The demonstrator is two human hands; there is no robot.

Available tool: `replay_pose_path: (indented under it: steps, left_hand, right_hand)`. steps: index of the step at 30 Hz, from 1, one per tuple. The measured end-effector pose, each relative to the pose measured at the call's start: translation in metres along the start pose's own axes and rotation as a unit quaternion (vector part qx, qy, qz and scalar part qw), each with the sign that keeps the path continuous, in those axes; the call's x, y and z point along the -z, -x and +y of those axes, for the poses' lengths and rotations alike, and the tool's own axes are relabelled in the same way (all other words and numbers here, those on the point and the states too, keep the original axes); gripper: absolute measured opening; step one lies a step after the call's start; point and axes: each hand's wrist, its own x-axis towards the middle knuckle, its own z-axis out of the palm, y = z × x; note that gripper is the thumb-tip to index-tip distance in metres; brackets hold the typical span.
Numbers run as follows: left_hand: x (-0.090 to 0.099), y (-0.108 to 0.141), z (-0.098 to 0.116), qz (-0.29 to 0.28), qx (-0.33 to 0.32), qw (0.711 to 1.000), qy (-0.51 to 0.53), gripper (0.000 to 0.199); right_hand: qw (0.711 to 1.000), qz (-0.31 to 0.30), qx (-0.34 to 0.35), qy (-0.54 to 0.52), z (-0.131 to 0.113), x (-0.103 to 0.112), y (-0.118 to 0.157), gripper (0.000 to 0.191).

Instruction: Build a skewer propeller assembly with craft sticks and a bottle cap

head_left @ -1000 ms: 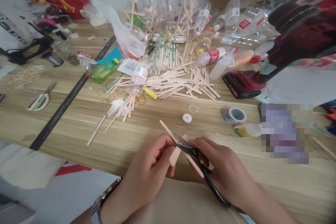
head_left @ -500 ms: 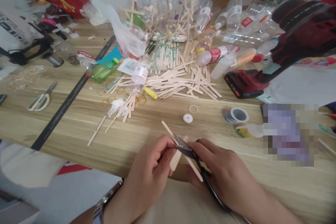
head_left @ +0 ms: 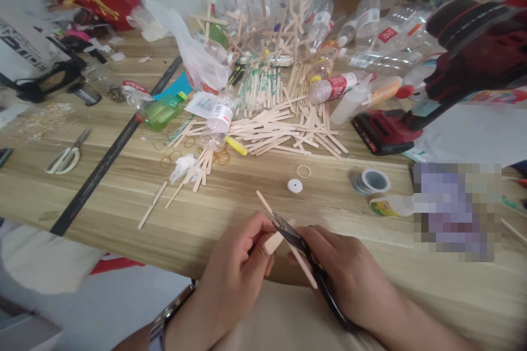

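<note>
My left hand (head_left: 236, 260) pinches a pair of crossed wooden craft sticks (head_left: 306, 270) between thumb and fingers. One stick is long and slants down to the right; the other, a wider piece (head_left: 272, 242), crosses it. Wrapped round black-handled scissors (head_left: 293, 235), my right hand (head_left: 343, 266) holds their blades against the crossing of the sticks. The blades look nearly closed, and what lies between them is too small to make out. A white disc (head_left: 294, 186) and a pale rubber band (head_left: 303, 171) lie just beyond my hands.
Loose craft sticks (head_left: 272, 134) are heaped mid-table, with plastic bottles (head_left: 335, 86) behind. A red-and-black power tool (head_left: 387, 129) stands at right, near a grey tape roll (head_left: 374, 181) and a glue bottle (head_left: 389, 205). White-handled scissors (head_left: 63, 160) lie at left.
The scissor blades have drawn closer together at the crossing. The wider stick has tilted flatter in my left hand. Both hands stay in nearly the same place.
</note>
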Motion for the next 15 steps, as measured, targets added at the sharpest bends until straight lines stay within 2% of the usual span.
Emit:
replay_pose_path:
  steps: [12, 15]
  left_hand:
    - [-0.0013, 0.0016, 0.0013, -0.008, 0.001, 1.0, -0.01, 0.026]
    - [-0.0015, 0.0016, 0.0026, -0.008, 0.001, 1.0, -0.011, 0.027]
  right_hand:
    - [1.0, 0.007, -0.015, -0.009, -0.0011, -0.0005, 0.0019, 0.025]
    - [1.0, -0.007, -0.024, -0.014, -0.0011, 0.0003, 0.0021, 0.025]
